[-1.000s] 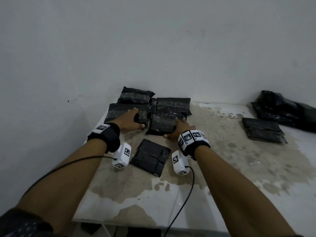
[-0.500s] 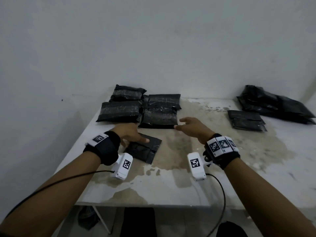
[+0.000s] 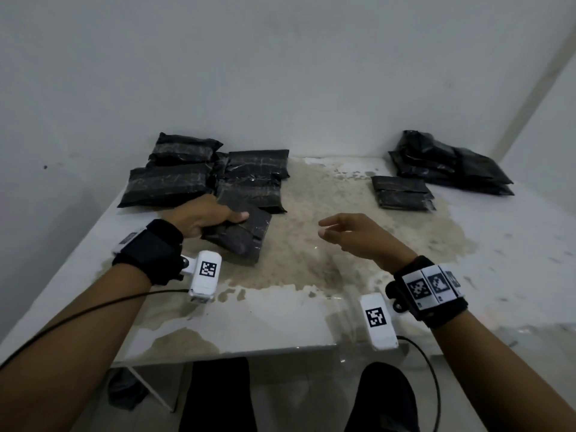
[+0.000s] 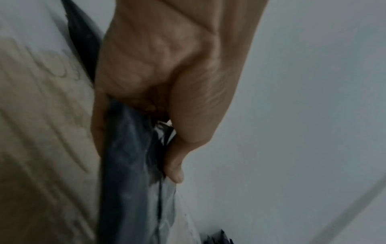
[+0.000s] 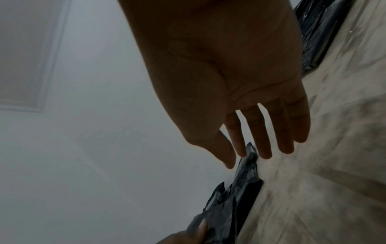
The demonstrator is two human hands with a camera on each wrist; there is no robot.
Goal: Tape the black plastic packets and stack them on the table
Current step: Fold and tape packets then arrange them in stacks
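My left hand grips a flat black plastic packet by its left edge, thumb on top, near the table's left middle. In the left wrist view the thumb and fingers pinch the black packet. My right hand hovers open above the table to the right of that packet, fingers straight and holding nothing; the right wrist view shows its spread fingers. Several taped black packets lie grouped at the back left. No tape is in view.
A folded black packet lies at the back right, with a pile of black packets behind it by the corner. The stained white table stands against white walls; its front edge is close to me.
Both hands drew back from the packets at the back left. The left hand then took hold of the flat packet and tilted it up; the right hand moved right and stays open.
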